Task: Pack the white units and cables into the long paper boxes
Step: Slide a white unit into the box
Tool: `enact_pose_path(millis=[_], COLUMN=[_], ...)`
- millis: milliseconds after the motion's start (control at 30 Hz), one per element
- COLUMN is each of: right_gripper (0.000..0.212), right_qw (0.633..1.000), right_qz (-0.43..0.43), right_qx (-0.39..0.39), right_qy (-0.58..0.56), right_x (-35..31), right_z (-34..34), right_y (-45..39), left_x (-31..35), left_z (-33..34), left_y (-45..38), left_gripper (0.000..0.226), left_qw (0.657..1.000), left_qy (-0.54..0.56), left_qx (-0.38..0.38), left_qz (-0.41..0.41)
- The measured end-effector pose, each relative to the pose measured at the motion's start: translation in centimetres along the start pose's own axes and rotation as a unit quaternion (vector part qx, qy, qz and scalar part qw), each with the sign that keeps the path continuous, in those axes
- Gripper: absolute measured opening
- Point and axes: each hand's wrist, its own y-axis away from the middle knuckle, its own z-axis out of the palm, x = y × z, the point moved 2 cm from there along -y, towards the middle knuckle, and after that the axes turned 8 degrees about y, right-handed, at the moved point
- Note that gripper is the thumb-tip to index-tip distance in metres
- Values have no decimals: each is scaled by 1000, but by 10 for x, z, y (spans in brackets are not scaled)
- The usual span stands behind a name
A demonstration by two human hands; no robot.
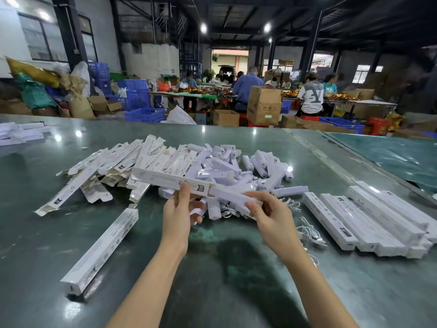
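My left hand grips a long white paper box near its open right end, holding it level above the table. My right hand pinches a long white unit whose far end sits in the box mouth. Behind my hands lies a heap of white units, and to its left a heap of flat empty paper boxes. White cables lie loose to the right of my right hand. A row of closed boxes lies at the right. One closed box lies alone at the left front.
The dark green table stretches wide; more white boxes lie at its far left edge. Beyond it stand blue crates, cardboard cartons and several people seated at other tables.
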Motion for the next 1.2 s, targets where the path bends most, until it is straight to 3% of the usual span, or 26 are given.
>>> enact_pose_path(millis=[400, 500, 600, 767, 967, 1200], right_gripper=[7, 8, 7, 26, 13, 10], right_qw=[965, 965, 967, 960, 978, 991], right_qz=[67, 53, 45, 50, 17, -7], right_qx=[143, 165, 173, 199, 167, 127], right_qy=[-209, -199, -183, -188, -127, -50], right_x=[-3, -5, -7, -12, -18, -24], right_z=[-9, -12, -10, -3, 13, 15], right_y=[-3, -2, -1, 1, 8, 12], left_x=[-2, -2, -3, -8, -15, -12], left_z=[5, 6, 5, 8, 20, 21], left_y=[2, 2, 1, 4, 15, 17], left_gripper=[36, 34, 36, 34, 43, 44], left_qw=[995, 993, 997, 995, 988, 984], left_qy=[-52, -53, -9, 56, 50, 87], left_qx=[-88, -106, -76, -54, -110, -111], left_qz=[13, 7, -15, -56, -97, -108])
